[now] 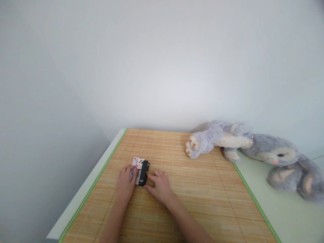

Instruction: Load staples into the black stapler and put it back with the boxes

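A black stapler-like device (143, 173) lies lengthwise on the mat, at the right side of a small white and pink printed pack (139, 164). I cannot tell whether the two are joined. My left hand (125, 182) rests over the left part of the pack with its fingers stretched out, hiding much of the print. On the other side, my right hand (160, 185) has its thumb and forefinger apart, their tips at the right edge and near end of the black device. Its other fingers are bent loosely, with nothing visible in them.
A bamboo mat (192, 192) with green edging covers much of the pale table (291, 216). At the back right a grey plush rabbit (235, 140) lies on its side, feet on the mat and head beyond it. A plain wall (162, 67) rises behind the table.
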`<control>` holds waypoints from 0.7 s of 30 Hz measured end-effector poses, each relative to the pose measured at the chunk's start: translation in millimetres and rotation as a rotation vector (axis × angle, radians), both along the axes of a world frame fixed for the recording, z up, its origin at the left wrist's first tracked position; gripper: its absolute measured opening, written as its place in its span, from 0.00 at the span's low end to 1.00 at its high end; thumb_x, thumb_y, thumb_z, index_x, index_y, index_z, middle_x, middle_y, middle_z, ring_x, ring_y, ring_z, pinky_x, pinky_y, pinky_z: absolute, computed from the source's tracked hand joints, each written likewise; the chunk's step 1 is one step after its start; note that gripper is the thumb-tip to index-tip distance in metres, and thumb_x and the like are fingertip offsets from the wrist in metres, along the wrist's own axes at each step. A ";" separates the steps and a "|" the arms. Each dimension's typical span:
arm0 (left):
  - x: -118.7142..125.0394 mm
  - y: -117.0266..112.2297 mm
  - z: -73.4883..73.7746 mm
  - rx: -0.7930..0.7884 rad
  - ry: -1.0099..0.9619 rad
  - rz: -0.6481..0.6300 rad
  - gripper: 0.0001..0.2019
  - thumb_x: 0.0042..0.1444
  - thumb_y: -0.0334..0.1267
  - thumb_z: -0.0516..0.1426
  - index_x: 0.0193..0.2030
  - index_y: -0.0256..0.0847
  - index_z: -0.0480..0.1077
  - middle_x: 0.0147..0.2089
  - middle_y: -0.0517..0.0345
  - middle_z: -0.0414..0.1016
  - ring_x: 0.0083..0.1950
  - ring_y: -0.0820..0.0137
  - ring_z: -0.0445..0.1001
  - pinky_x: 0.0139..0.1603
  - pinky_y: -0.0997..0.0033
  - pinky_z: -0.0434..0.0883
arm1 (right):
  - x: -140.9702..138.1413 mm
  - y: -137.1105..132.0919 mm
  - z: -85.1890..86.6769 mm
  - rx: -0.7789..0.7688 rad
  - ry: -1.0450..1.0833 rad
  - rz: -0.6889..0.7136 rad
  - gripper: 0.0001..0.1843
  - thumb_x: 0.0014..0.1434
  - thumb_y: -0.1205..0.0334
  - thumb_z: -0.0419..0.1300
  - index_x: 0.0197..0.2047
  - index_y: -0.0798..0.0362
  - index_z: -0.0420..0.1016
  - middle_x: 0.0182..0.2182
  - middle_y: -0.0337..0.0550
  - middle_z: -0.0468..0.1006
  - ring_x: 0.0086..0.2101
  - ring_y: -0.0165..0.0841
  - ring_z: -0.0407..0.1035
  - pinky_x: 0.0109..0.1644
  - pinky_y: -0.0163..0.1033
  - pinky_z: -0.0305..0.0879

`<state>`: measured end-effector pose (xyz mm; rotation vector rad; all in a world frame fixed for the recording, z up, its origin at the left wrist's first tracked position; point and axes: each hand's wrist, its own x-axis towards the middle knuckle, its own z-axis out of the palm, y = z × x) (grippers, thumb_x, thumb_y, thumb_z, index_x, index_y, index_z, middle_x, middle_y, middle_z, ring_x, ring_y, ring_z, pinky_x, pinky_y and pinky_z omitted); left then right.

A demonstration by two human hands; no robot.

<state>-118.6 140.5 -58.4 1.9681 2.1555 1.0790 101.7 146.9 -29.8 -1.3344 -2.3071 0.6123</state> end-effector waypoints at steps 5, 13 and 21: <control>-3.5 3.1 -3.2 0.020 -0.014 -0.006 0.15 0.67 0.49 0.53 0.53 0.47 0.73 0.55 0.52 0.76 0.57 0.56 0.73 0.60 0.49 0.69 | -2.6 1.6 -0.8 0.011 -0.008 -0.016 0.33 0.58 0.43 0.71 0.64 0.35 0.71 0.46 0.41 0.76 0.50 0.41 0.67 0.53 0.45 0.60; -6.2 -5.7 15.0 0.106 -0.046 0.040 0.14 0.69 0.45 0.51 0.51 0.45 0.74 0.53 0.49 0.76 0.57 0.56 0.73 0.61 0.49 0.69 | 7.8 -8.0 9.5 0.003 0.027 -0.039 0.44 0.58 0.46 0.71 0.73 0.38 0.59 0.53 0.43 0.78 0.54 0.43 0.68 0.58 0.47 0.63; 108.5 -49.0 34.9 -0.024 0.068 -0.347 0.23 0.69 0.41 0.52 0.69 0.49 0.64 0.68 0.51 0.70 0.69 0.58 0.66 0.69 0.51 0.65 | 92.7 -39.9 2.6 0.089 -0.134 -0.347 0.42 0.69 0.42 0.53 0.79 0.39 0.40 0.75 0.41 0.54 0.74 0.47 0.42 0.74 0.61 0.42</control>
